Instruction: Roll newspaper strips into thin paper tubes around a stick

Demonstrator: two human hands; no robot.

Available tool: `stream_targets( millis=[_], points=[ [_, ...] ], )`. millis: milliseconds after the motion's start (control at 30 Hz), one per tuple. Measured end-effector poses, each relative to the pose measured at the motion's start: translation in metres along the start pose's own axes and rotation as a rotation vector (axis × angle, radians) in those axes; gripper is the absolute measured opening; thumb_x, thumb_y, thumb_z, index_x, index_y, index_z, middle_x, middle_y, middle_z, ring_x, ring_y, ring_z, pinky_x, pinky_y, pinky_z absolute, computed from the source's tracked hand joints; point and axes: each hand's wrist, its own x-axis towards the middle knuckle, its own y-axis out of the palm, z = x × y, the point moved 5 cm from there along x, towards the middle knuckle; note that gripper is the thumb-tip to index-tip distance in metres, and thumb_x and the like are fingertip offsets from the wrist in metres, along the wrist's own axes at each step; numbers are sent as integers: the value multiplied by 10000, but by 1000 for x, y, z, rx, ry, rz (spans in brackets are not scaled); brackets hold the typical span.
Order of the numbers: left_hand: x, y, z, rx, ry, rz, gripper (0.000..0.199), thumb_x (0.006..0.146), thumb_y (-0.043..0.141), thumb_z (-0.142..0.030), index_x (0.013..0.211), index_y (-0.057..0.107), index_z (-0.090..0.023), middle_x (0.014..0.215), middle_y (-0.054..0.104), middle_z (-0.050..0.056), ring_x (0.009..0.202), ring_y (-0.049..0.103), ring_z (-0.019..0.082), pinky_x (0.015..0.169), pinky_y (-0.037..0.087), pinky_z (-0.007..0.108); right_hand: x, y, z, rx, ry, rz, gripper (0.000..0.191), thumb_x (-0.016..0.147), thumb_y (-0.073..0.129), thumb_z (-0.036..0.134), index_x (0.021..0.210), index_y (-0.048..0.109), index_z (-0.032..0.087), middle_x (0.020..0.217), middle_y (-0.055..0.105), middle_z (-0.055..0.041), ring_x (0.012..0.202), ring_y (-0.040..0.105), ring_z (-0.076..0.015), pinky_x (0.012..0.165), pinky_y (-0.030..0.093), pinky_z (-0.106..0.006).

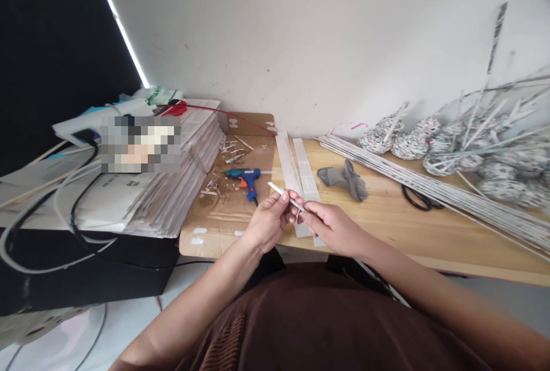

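Between my two hands, above the front part of the table, is a thin white rolled paper stick [277, 188]. My left hand [270, 219] pinches it between thumb and fingers, with one end pointing up and to the left. My right hand [333, 226] closes on its other end, which the fingers partly hide. Under and behind the hands lie two flat white strips [288, 156]. Left of them a blue hot glue gun [248, 180] with an orange trigger rests on a piece of cardboard [223, 219].
A tall stack of paper [184, 182] stands at left with cables and a white glue gun [105, 121] on top. A grey cloth item [344, 179] lies on the table [365, 222]. At right are long paper sticks [429, 184], black scissor handles [416, 199] and several woven paper shapes [380, 136].
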Motion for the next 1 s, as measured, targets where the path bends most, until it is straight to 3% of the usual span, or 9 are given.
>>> stream_targets(
  millis=[67, 200, 267, 400, 567, 633, 767, 933, 1000],
  points=[
    [-1, 0, 0, 4, -3, 3, 194, 814, 688, -291, 865, 655, -106, 829, 630, 53, 608, 513, 67, 537, 425, 177, 1, 3, -4, 95, 34, 51, 344, 905, 519, 507, 822, 565, 176, 565, 491, 38, 495, 454, -102, 530, 385, -252],
    [-3, 1, 1, 20, -22, 48, 194, 841, 655, -299, 883, 654, -109, 782, 605, 39, 596, 506, 64, 507, 393, 165, -1, 15, -12, 410, 169, 300, 384, 941, 422, 511, 764, 514, 183, 437, 320, 92, 391, 382, -100, 476, 388, -263],
    [-4, -1, 2, 39, -27, 46, 204, 845, 648, -318, 876, 649, -116, 708, 585, 26, 568, 502, 70, 508, 390, 170, 0, 12, -11, 296, 151, 249, 393, 929, 441, 531, 809, 546, 172, 471, 404, 67, 428, 439, -110, 491, 395, -264],
    [-3, -7, 2, 78, -22, -1, 228, 845, 644, -345, 895, 639, -123, 637, 567, 18, 542, 519, 79, 502, 374, 168, 3, 3, 0, -28, 15, 15, 363, 899, 524, 519, 810, 570, 170, 581, 528, 23, 520, 483, -103, 537, 376, -244],
    [-4, -7, 1, 45, -54, 34, 222, 855, 636, -322, 910, 633, -107, 651, 557, 18, 567, 527, 75, 523, 377, 159, 4, 18, -8, 482, 185, 304, 345, 927, 464, 492, 756, 475, 193, 426, 291, 100, 391, 390, -100, 449, 354, -239],
    [-4, -7, 1, 41, -48, 38, 212, 861, 627, -319, 903, 627, -110, 650, 555, 16, 566, 532, 80, 536, 390, 169, 4, 18, -9, 471, 187, 318, 349, 926, 468, 500, 788, 500, 182, 444, 336, 92, 409, 426, -103, 459, 374, -240],
    [-4, -10, 1, 90, -22, 6, 220, 869, 610, -338, 910, 623, -122, 635, 552, 7, 519, 514, 80, 522, 384, 186, 5, 10, -6, 161, 86, 146, 349, 910, 530, 491, 850, 572, 150, 553, 495, 44, 494, 466, -85, 529, 401, -230],
    [-6, -8, -1, 106, -40, 26, 231, 864, 622, -334, 901, 637, -108, 645, 554, 13, 506, 471, 52, 483, 332, 155, 2, 22, -8, 522, 187, 376, 351, 947, 448, 466, 766, 528, 176, 419, 286, 101, 384, 393, -94, 454, 366, -234],
    [-6, -8, 0, 89, -47, 33, 224, 862, 623, -332, 895, 636, -111, 640, 553, 13, 518, 490, 61, 498, 352, 161, 3, 21, -11, 501, 197, 355, 347, 943, 456, 474, 800, 547, 171, 435, 337, 91, 399, 428, -100, 455, 371, -236]
  ],
)
